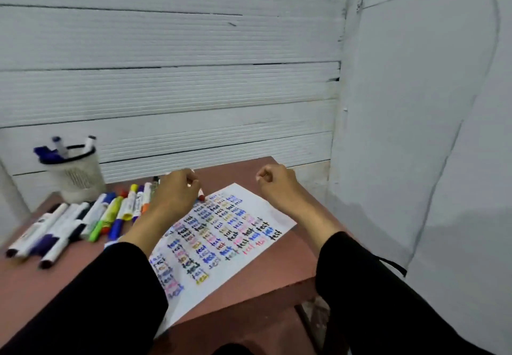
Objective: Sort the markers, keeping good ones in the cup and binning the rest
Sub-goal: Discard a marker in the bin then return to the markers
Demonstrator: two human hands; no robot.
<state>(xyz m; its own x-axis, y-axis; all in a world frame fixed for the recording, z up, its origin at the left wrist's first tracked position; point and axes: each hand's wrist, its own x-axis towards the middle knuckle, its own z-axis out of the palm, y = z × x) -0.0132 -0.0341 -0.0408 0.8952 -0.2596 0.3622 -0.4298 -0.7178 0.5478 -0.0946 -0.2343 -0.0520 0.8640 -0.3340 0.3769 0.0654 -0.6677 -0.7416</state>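
Observation:
My left hand grips a marker whose red end touches the top of the test sheet, a white page covered in coloured "test" scribbles. My right hand hovers above the sheet's far right corner, curled into a fist with nothing visible in it. Several markers in white, blue, green, yellow and orange lie in a row left of my left hand. At the far left stands a white mesh cup with a black rim and a few markers in it. No bin is in view.
The small reddish-brown table ends just past my right forearm, with a drop to the floor beyond. A white ribbed wall stands close behind the table and a plain white panel closes off the right side.

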